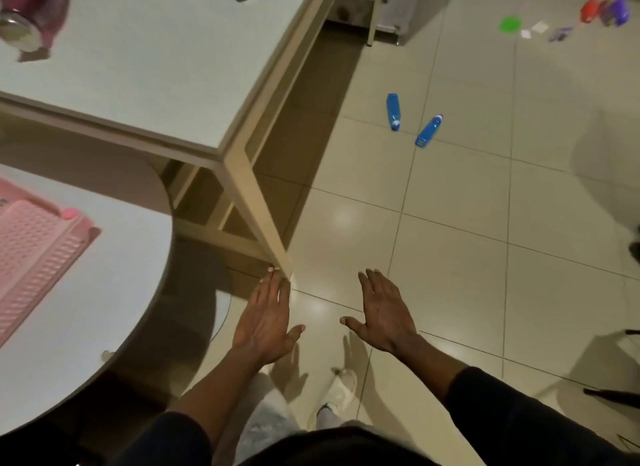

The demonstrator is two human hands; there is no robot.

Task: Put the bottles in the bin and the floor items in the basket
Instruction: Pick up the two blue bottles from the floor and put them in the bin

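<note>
Both hands, left hand [266,321] and right hand [384,313], spread fingers, empty; the two blue bottles [393,112] lying at one o'clock could roll when grabbed, and the bench leg [256,205] could catch a foot

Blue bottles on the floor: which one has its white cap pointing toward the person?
The left blue bottle; its cap faces the person, while the right blue bottle has its cap pointing away.

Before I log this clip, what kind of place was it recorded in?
Probably a room in a home, though I can't be sure. It has a glossy beige tiled floor, a white-topped table with pale wooden legs, and a pink perforated plastic basket on a round white table.
</note>
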